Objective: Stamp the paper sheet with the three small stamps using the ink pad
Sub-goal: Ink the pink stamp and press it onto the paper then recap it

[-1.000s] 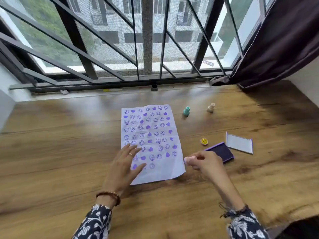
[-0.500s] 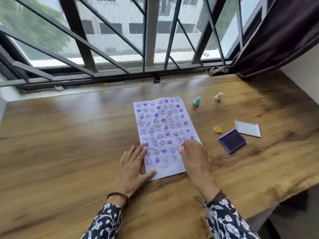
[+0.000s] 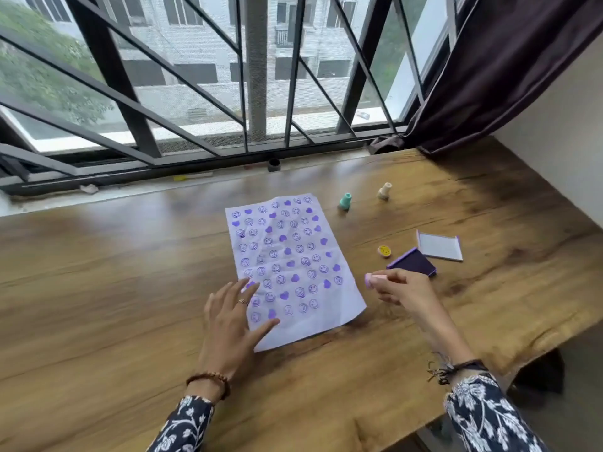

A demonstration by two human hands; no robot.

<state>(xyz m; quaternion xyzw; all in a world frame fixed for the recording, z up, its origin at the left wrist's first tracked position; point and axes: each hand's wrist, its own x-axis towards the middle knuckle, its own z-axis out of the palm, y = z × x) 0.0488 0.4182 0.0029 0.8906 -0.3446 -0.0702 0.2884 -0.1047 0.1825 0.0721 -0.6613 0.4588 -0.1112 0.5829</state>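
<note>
A white paper sheet [image 3: 293, 265], covered with purple smiley and heart prints, lies on the wooden table [image 3: 98, 288]. My left hand [image 3: 233, 321] presses flat on its lower left corner, fingers spread. My right hand [image 3: 403, 290] hovers just right of the sheet and pinches a small pink stamp [image 3: 373, 279], held sideways with its face pointing left. Behind that hand sits the open purple ink pad [image 3: 414, 263]. A teal stamp [image 3: 345, 201] and a beige stamp [image 3: 385, 190] stand upright beyond the sheet's top right corner.
The ink pad's clear lid [image 3: 439, 246] lies right of the pad, and a small yellow smiley cap [image 3: 384, 250] lies left of it. A barred window [image 3: 254, 76] runs along the far edge. A dark curtain [image 3: 509, 66] hangs at the right.
My right hand was pressing down on the sheet's lower right part half a second ago; it has lifted off to the right with the pink stamp. My left hand stays on the sheet.
</note>
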